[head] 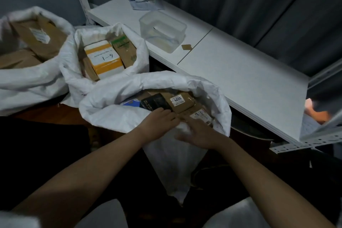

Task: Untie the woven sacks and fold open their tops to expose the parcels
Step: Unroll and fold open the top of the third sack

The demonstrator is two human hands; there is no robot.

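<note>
Head view: three white woven sacks stand open beside a white shelf (240, 72). The nearest sack (114, 113) has its top folded outward, exposing a brown parcel labelled 4005 (180, 102) and a black parcel (156, 102). The left hand (159, 118) rests at the near rim, fingers extended flat over the parcels. The right hand (196, 133) is blurred and lies on the white rim fabric; its grip cannot be determined. The middle sack (111, 50) shows an orange-and-white box marked 1-9 (104, 57). The far-left sack (33, 48) holds brown parcels. A clear plastic container (162, 30) sits on the shelf.
</note>
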